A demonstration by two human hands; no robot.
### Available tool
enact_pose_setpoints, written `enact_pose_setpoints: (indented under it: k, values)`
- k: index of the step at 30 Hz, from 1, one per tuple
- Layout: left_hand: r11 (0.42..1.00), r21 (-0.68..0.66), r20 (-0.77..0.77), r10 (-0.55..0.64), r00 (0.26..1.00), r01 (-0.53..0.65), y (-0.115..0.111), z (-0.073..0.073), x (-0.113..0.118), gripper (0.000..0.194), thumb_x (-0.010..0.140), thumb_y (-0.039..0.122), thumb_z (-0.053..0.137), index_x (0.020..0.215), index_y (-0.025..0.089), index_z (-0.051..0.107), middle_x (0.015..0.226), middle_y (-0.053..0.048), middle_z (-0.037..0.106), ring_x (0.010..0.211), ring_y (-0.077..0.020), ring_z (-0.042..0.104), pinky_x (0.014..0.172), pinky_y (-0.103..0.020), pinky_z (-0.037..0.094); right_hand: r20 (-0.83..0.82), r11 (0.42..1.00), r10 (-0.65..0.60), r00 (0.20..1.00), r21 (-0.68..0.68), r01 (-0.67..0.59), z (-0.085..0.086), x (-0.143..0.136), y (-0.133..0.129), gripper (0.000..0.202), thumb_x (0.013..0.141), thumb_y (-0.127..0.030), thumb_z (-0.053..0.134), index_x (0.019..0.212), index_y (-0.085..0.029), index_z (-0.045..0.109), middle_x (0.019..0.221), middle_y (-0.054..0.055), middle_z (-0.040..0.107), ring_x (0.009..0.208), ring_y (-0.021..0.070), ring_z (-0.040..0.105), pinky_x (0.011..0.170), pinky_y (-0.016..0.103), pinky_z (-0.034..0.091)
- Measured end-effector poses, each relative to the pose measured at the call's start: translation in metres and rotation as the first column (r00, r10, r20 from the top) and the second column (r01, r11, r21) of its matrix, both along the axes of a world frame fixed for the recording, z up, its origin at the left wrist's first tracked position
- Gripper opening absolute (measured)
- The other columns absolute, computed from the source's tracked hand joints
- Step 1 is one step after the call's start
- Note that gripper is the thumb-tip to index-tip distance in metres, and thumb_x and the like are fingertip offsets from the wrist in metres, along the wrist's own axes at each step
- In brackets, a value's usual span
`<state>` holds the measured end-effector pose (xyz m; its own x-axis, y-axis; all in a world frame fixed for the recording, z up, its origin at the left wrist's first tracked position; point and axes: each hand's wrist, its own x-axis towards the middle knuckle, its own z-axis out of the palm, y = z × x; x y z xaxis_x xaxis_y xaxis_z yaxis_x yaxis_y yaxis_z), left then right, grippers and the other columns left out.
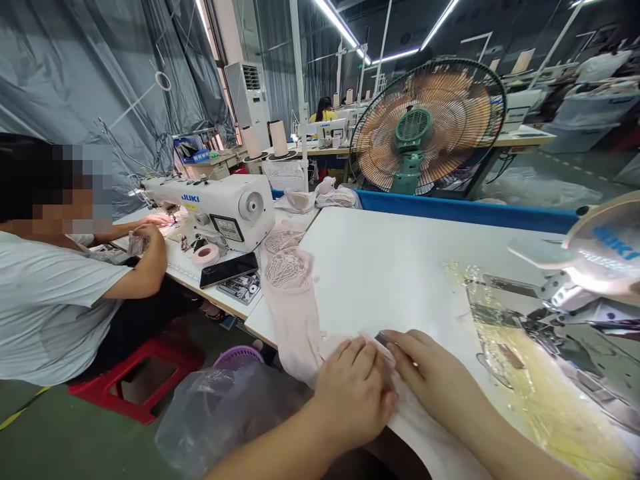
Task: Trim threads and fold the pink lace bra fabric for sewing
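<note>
My left hand (353, 390) is closed on a pale pink garment (295, 320) at the front edge of the white table (370, 267). Lace panels show at the garment's far end, and its near part runs under my hands. Close beside it, my right hand (433, 367) pinches a small dark metal tool (383, 339) against the fabric. Only the tool's tip shows between thumb and fingers, so its exact kind is hidden. To the right stands a sewing machine (600, 267) with its lamp lit and yellowish clear film on its bed.
At left a co-worker (50, 287) sits on a red stool (145, 377) at a white JUKI machine (210, 207). A phone (229, 269) and a tape roll (206, 254) lie near it. A large fan (425, 127) stands behind the table; a plastic bag (225, 413) hangs below.
</note>
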<state>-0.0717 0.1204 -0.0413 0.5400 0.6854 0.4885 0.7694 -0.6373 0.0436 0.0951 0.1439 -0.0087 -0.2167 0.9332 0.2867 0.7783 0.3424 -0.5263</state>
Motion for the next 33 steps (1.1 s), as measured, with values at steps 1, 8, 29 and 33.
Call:
enact_pose_setpoints:
  k: [1,8,29,33]
  values:
    - [1.000,-0.012,0.019,0.020,1.000,-0.019,0.000,-0.001,0.000,0.053,0.088,0.043,0.047,0.126,0.007,0.055,0.124,-0.013,0.061,0.115,-0.0248,0.055,0.103,-0.036,0.044,0.016,1.000,0.001,1.000,0.001,-0.001,-0.002,-0.006,0.005,0.035,0.090,-0.033,0.033,0.098,-0.026,0.067,0.084,0.006,0.067,0.071,0.0209,0.067,0.060,0.031,0.055]
    - [0.998,-0.021,0.099,0.064,0.993,-0.062,0.001,-0.003,0.002,0.057,0.088,0.047,0.045,0.127,0.006,0.054,0.124,-0.015,0.061,0.113,-0.0278,0.057,0.096,-0.035,0.051,0.169,1.000,0.030,0.985,-0.010,-0.028,-0.013,-0.019,0.018,0.043,0.090,-0.031,0.030,0.102,-0.020,0.070,0.072,0.004,0.058,0.053,0.0185,0.061,0.046,0.030,0.047]
    - [0.998,0.041,0.098,0.041,0.994,-0.045,0.003,0.000,0.004,0.053,0.089,0.040,0.041,0.127,0.005,0.055,0.123,-0.015,0.061,0.112,-0.0277,0.058,0.098,-0.036,0.050,0.442,0.990,0.140,0.886,-0.056,-0.129,-0.010,-0.018,0.018,0.029,0.087,-0.013,0.041,0.104,-0.019,0.064,0.074,0.001,0.050,0.052,0.0147,0.054,0.046,0.026,0.035]
    - [0.996,0.069,0.121,0.045,0.992,-0.053,0.003,-0.001,0.005,0.050,0.087,0.037,0.043,0.122,0.005,0.059,0.119,-0.014,0.063,0.109,-0.0274,0.059,0.097,-0.036,0.051,0.469,0.990,0.138,0.872,-0.043,-0.133,-0.002,-0.013,0.010,0.030,0.081,-0.005,0.044,0.097,-0.020,0.064,0.072,0.000,0.050,0.050,0.0129,0.052,0.045,0.024,0.029]
